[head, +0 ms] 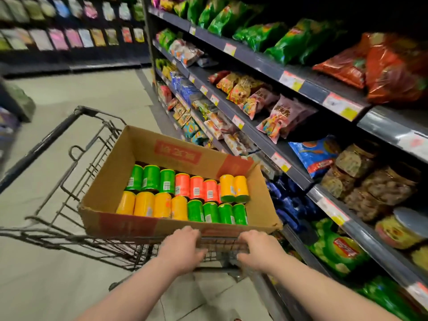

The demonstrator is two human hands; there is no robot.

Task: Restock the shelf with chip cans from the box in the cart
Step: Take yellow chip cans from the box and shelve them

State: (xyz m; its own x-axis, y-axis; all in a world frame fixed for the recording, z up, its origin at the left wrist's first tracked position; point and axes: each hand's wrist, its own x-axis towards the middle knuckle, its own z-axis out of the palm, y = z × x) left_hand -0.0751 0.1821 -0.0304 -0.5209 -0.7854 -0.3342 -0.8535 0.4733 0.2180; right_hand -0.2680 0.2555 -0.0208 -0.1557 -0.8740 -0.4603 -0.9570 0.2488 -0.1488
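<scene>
Far shelving (69,35): at upper left, across the aisle, rows of pale packets, too blurred to name.
Shopping cart (69,181): dark wire basket, left of centre, on a grey tiled floor (58,93), close alongside the shelf.
Cardboard box (108,181): open-topped and brown with red print. It sits across the top of the cart and fills most of its width.
Chip cans (183,186): all in the box, lying on their sides in two rows. The far row runs green, then orange-red, then yellow. The near row is yellow, then green. None is on the shelf.
Left hand (181,245): fingers curled over the cart's near rail, just under the box's near wall, gripping it.
Right hand (257,250): just beside the left, fingers wrapped round the same rail in the same way.
Shelf (273,144): tall dark tiers along the right with yellow and pink price tags, packed with snack bags (284,117) in green, red, pink and blue. No slot for cans can be made out.
Step in hand: probably steering the cart into place by the shelf. Unloading has not begun.
Next move: stop at the right tier, free one hand from the rail, reach into the box and close the fingers round one can.
</scene>
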